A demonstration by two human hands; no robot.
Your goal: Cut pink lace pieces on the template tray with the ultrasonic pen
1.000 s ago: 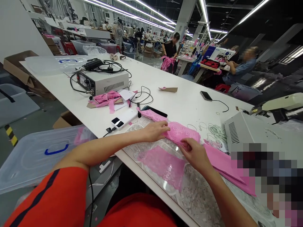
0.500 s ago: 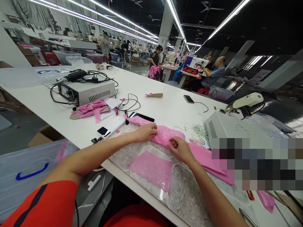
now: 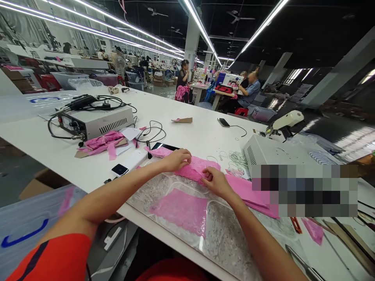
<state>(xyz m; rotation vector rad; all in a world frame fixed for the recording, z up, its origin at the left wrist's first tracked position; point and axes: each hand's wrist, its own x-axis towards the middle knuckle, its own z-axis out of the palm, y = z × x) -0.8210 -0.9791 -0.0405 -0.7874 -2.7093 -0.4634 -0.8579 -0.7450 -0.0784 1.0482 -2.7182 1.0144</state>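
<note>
A strip of pink lace fabric [image 3: 191, 170] lies across the near part of the table, over a transparent plastic sheet. My left hand [image 3: 178, 160] rests on its left half, fingers curled and pinching the cloth. Against the right half, my right hand [image 3: 216, 180] has thumb and forefinger closed on the near edge. Closer to me, a flat pink lace panel [image 3: 180, 210] shows through the plastic. Folded smooth pink fabric [image 3: 252, 193] lies just right of my right hand. Behind the strip's left end, a dark phone [image 3: 164, 146] is partly covered.
A grey box device [image 3: 108, 121] with black cables stands at the left beside bundled pink lace [image 3: 102, 142]. Green elastic loops [image 3: 238, 159] lie near another grey machine [image 3: 275, 150] at the right. Metal scissors [image 3: 304, 263] sit at the lower right. Farther off, people work at sewing machines.
The whole view has swung slightly right, so things appear farther left. Both hands stay at the pink lace, with only small finger shifts. A standing person in the background has raised a hand.
</note>
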